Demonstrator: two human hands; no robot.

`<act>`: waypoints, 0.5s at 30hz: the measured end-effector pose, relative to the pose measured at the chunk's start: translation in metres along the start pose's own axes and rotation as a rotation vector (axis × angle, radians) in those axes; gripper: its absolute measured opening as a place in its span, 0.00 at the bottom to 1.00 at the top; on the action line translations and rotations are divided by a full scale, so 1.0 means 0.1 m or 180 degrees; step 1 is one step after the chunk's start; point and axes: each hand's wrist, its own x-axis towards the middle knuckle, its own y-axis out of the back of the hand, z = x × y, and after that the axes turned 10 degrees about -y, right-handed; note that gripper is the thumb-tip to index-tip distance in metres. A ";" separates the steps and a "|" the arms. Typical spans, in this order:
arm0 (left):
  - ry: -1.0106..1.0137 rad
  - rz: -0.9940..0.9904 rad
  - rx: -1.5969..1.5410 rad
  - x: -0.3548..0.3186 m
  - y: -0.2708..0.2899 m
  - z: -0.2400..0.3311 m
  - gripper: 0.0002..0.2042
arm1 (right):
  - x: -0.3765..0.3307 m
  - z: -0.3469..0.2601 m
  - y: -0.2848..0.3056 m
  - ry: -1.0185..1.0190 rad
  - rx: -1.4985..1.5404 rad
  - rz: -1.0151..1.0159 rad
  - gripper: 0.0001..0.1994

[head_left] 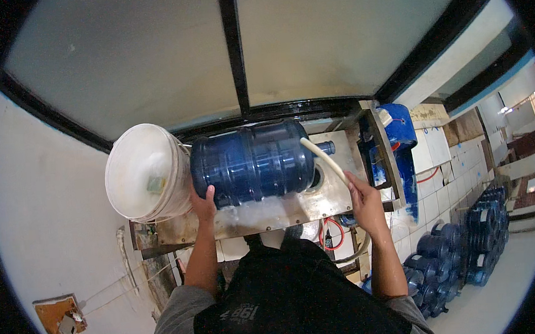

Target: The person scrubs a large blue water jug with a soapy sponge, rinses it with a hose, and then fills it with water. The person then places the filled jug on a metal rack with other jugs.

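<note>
A large blue water jug [252, 163] lies on its side on a metal worktop [270, 216], its neck pointing right. At the jug's base end, my left hand [204, 203] grips its lower edge. The thumb shows against the blue wall, while the other fingers are mostly hidden. My right hand [365, 201] is closed around a cream-coloured hose [326, 158]. The hose's free end reaches up past the neck, in front of the jug's shoulder. Left of the jug stands a white bucket [124, 195] with a greenish sponge-like block [156, 184] inside.
Frosted panels in a dark frame [234, 54] rise behind the worktop. To the right stands a blue container [398, 127]. Many blue jugs [441, 254] crowd the tiled floor at the lower right. A red tube [342, 238] hangs under the worktop's front edge.
</note>
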 end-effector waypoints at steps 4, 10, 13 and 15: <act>-0.0135 0.0227 0.0127 -0.46 0.02 -0.07 0.47 | -0.21 -0.34 -0.06 0.0024 -0.0011 -0.0192 0.19; 0.0129 -0.0130 -0.0396 -1.32 -0.21 -0.68 0.58 | -0.03 -0.09 0.01 -0.0177 -0.0082 0.0098 0.18; 0.0220 -0.1017 -0.0264 -1.41 -0.09 -0.75 0.57 | -0.14 -0.15 -0.17 0.0188 -0.0096 -0.0249 0.18; 0.0119 -0.0827 -0.0689 -1.29 -0.07 -0.67 0.53 | -0.23 -0.42 -0.21 0.0191 -0.0133 -0.0452 0.18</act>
